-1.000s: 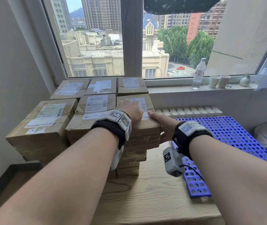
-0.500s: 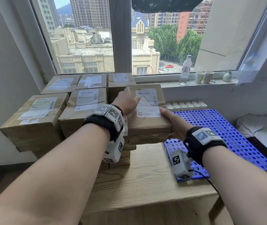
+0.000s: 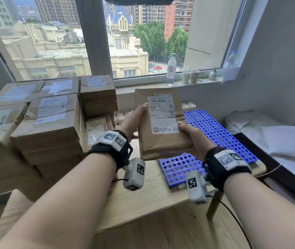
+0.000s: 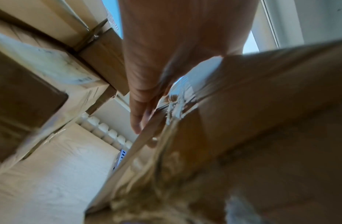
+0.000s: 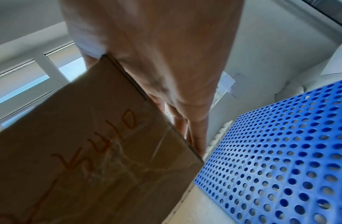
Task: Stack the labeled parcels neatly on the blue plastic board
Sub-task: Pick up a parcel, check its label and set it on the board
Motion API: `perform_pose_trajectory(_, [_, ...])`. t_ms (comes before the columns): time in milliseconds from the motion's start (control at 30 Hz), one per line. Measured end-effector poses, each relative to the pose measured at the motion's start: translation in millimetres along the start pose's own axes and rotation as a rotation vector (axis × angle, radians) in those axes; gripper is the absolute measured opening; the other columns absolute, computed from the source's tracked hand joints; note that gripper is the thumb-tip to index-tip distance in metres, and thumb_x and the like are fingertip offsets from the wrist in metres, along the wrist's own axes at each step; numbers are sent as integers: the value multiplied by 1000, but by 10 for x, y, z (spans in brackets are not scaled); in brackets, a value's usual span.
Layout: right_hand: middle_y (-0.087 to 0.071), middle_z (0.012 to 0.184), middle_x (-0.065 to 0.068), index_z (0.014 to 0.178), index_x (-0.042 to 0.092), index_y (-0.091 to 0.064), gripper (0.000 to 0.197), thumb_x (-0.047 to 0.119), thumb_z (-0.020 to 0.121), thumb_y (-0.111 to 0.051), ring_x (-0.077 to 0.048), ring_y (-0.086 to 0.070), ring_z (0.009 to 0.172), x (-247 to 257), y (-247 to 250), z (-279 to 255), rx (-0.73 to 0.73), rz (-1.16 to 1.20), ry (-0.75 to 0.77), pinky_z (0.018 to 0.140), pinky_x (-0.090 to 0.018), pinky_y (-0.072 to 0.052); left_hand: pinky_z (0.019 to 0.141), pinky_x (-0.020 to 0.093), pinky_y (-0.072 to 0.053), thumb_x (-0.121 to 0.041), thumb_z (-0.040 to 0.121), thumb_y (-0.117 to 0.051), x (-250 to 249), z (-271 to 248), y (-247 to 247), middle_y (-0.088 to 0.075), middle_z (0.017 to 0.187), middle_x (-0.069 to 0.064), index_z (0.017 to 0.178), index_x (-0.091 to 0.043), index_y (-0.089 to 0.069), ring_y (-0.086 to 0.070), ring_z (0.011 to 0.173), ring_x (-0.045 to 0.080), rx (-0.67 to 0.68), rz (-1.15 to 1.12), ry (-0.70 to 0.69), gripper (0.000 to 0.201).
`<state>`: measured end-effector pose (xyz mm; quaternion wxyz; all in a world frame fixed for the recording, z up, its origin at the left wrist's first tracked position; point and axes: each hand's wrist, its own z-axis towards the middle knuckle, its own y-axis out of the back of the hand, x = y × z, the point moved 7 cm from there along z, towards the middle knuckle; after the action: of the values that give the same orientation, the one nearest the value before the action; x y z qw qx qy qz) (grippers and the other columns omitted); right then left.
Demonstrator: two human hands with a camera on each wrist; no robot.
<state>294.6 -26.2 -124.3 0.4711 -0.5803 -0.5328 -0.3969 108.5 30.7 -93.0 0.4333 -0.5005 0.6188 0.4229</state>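
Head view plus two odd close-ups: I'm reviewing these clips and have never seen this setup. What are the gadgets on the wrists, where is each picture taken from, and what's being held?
No machine here: a person works with bare hands. The black bands with white patterned blocks carry small cameras. The wide picture comes from a camera on the head, looking down at both arms. The two close-ups look along each hand from the wrist, so they are blurry and very near.

The left hand and right hand hold one brown parcel between them in the air, its white label facing up. In the right wrist view the fingers reach under its edge.

To the left stand stacks of similar labeled parcels. To the right, on a wooden table, lies the blue plastic board, full of holes, with no parcel on it. A water bottle and cups stand on the windowsill.
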Motion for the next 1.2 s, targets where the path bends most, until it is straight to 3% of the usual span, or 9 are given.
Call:
perform_pose_trajectory(100, [-62, 117, -21, 133, 8, -54, 59, 46, 87, -55, -24, -64, 80, -93, 215, -52, -9, -5, 9, 59, -34, -54, 66, 29, -50, -54, 95, -48, 53, -7, -258, -66, 96, 1, 116, -17, -56, -65, 83, 17, 67, 3, -29, 43])
perform_pose_trajectory(200, [-62, 117, -19, 131, 8, -54, 46, 41, 98, -49, -24, -65, 79, -176, 437, -61, -22, -31, -1, 57, -32, -56, 72, 31, -53, -51, 96, -50, 48, -13, -485, -68, 98, 1, 119, -17, -57, -66, 84, 17, 73, -23, -44, 41])
perform_pose_trajectory(300, [-64, 123, -20, 129, 10, -55, 56, 49, 90, -59, -31, -68, 92, -270, 669, -20, -70, -29, -3, 70, -38, -60, 91, 41, -53, -49, 95, -53, 45, 19, -756, -70, 110, 4, 128, -15, -57, -67, 95, 20, 87, -23, -61, 47])
perform_pose_trajectory(433, [-67, 121, -15, 130, 12, -57, 70, 53, 74, -60, -30, -68, 100, -341, 927, 25, -69, 3, -16, 75, -36, -60, 90, 43, -54, -46, 94, -57, 61, 57, -1052, -69, 120, 9, 129, -12, -56, -68, 103, 24, 86, -65, -89, 49])
perform_pose_trajectory(633, [-64, 127, -11, 126, 18, -62, 59, 51, 77, -57, -30, -62, 115, -377, 1276, 121, -33, -4, -21, 75, -38, -58, 94, 56, -52, -64, 63, -68, 266, 267, -1276, -70, 120, 5, 129, -17, -58, -66, 112, 26, 28, -178, -77, 81])
perform_pose_trajectory(833, [-61, 125, -10, 125, 14, -61, 43, 41, 92, -57, -24, -60, 107, -504, 1533, 292, -68, 53, -36, 81, -37, -54, 97, 56, -50, -70, 61, -66, 449, 458, -1363, -71, 118, 3, 125, -20, -61, -67, 111, 25, -16, -183, -56, 81])
perform_pose_trajectory(1000, [-71, 106, -6, 114, 11, -68, 34, 35, 96, -52, -19, -67, 92, -463, 1630, 622, -80, 91, -14, 78, -35, -55, 86, 44, -58, -58, 76, -62, 421, 713, -1424, -68, 121, 2, 127, -21, -59, -65, 111, 21, -10, -141, -38, 64])
perform_pose_trajectory(1100, [-71, 109, -13, 115, 8, -67, 36, 34, 97, -52, -24, -68, 93, -452, 1677, 901, -95, 93, -22, 86, -42, -54, 68, 31, -56, -43, 93, -57, 460, 1035, -1434, -66, 122, 2, 129, -21, -56, -65, 104, 17, 3, -123, -24, 42])
perform_pose_trajectory(1200, [-69, 116, -17, 119, 4, -65, 39, 33, 96, -53, -28, -66, 98, -416, 1729, 1242, -103, 69, -47, 94, -48, -51, 60, 24, -48, -35, 96, -53, 471, 1373, -1424, -66, 109, -2, 122, -19, -58, -64, 92, 11, -3, -137, 0, 31])
